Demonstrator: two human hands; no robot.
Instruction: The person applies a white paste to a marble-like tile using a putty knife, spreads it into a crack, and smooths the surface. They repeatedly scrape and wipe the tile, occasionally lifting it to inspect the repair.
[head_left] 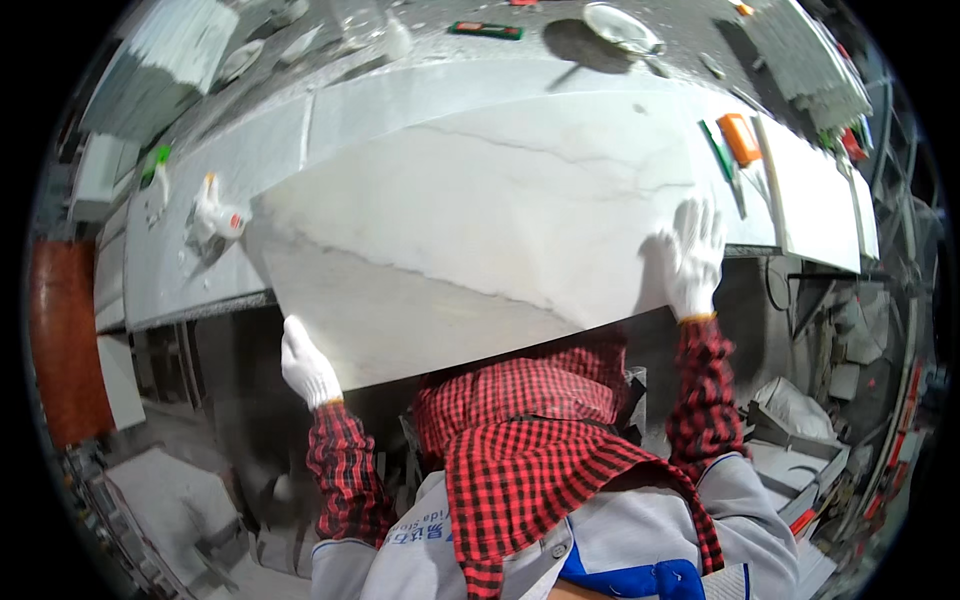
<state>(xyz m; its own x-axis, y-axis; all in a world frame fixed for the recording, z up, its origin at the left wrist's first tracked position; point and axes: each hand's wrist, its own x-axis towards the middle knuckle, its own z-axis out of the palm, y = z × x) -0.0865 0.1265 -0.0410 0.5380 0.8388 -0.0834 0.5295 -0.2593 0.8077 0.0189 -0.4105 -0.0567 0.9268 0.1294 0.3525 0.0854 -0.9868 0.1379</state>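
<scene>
A large white slab with grey veins (480, 200) lies at an angle across the workbench, its near side jutting past the bench edge toward my body. At its near left corner, my left hand (310, 365), in a white knit glove, grips the side edge; some of its fingers are hidden. My right hand (695, 250), gloved the same way, rests flat on the slab's right end with its fingers stretched out and apart. Red and black checked sleeves cover both forearms.
Left of the slab stands a white spray bottle (212, 215). To the right lie an orange block-like object (739, 139) and a green-handled tool (718, 150). Stacked slabs (165, 70) rise at the far left, more slabs (805, 65) at the far right. A round dish (618, 28) sits at the back.
</scene>
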